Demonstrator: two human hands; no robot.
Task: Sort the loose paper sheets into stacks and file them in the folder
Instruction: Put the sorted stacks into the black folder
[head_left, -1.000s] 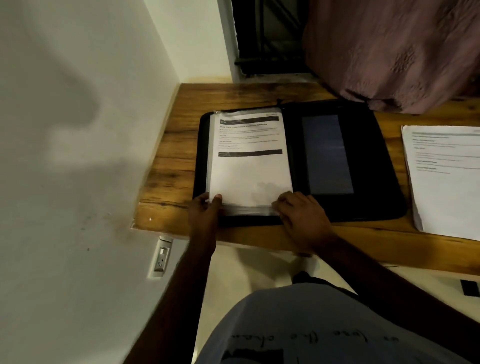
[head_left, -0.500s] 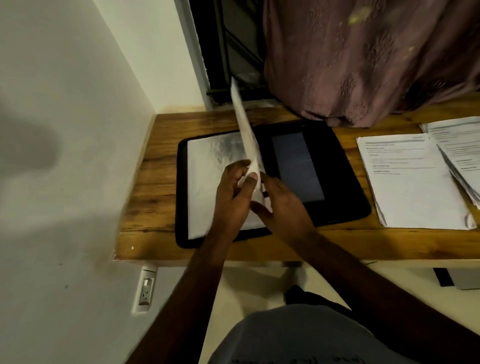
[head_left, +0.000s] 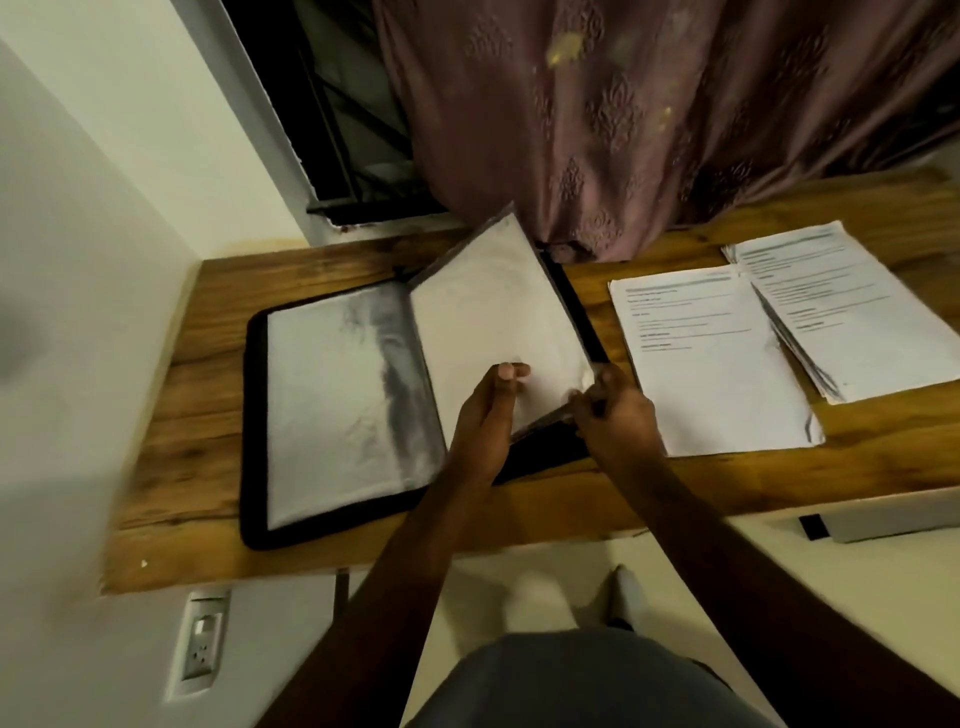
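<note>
A black folder (head_left: 254, 426) lies open on the wooden desk (head_left: 208, 364), its left side showing a clear sleeve over white paper (head_left: 332, 405). A bundle of sleeved sheets (head_left: 493, 306) stands turned over toward the right half of the folder, blank side up. My left hand (head_left: 485, 415) holds its lower edge, thumb on the page. My right hand (head_left: 615, 410) pinches the bundle's lower right corner. Two stacks of printed sheets lie to the right: a nearer stack (head_left: 706, 364) and a farther one (head_left: 852, 312) overlapping it.
A pink curtain (head_left: 649, 114) hangs down onto the desk behind the folder. A white wall (head_left: 78, 260) closes the left side, with a socket (head_left: 200, 644) below the desk. A dark barred window (head_left: 343, 130) is behind.
The sheet bundle was lifted from the folder's left side, stood upright, and now leans over the right half. Both hands moved right with it. The view shifted right, showing a second paper stack.
</note>
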